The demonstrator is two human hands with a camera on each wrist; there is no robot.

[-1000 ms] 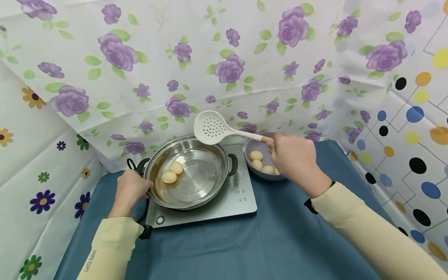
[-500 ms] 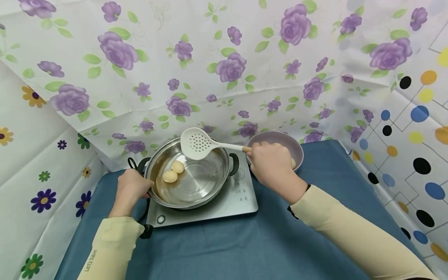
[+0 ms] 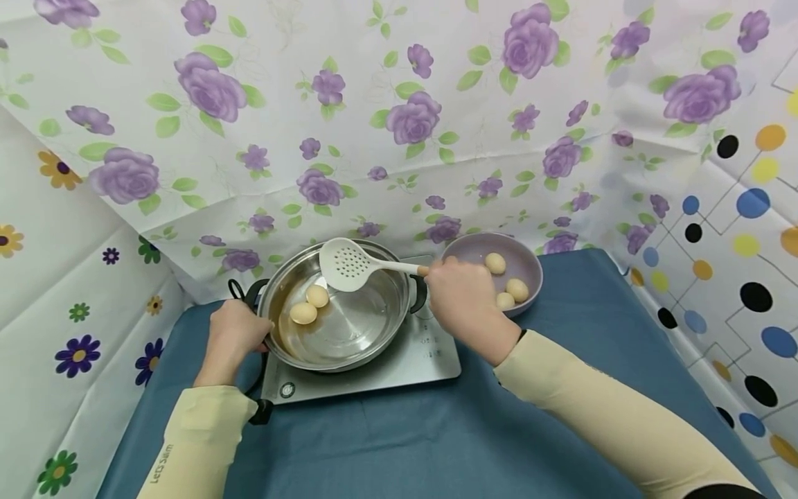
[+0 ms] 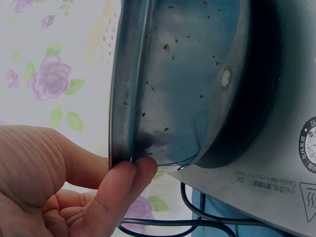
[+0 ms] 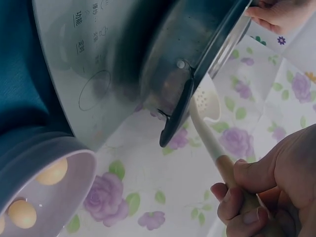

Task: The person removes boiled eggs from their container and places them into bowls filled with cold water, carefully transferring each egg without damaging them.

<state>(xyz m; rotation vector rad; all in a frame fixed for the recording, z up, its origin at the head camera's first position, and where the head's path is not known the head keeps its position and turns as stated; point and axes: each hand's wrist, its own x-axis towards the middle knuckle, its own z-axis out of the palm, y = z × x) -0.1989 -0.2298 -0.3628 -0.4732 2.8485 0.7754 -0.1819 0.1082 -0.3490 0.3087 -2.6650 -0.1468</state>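
Note:
A wide steel pot holds two pale eggs at its left side. My left hand pinches the pot's rim on the left; in the left wrist view its fingers press the outer wall. In my right hand is a white slotted skimmer, gripped by its wooden handle. The skimmer's head hangs over the pot's back part and carries nothing. Beside my right hand stands a purple bowl with three eggs visible; the hand hides part of it.
Under the pot lies a silver induction cooker on a blue cloth. The pot's black side handle points right, toward the bowl. Dark cords run near my left hand. A flowered sheet closes off the back.
My right hand has moved left and slightly down, bringing the skimmer from behind the pot's rim to over the pot. More of the bowl is uncovered. The left hand stays put.

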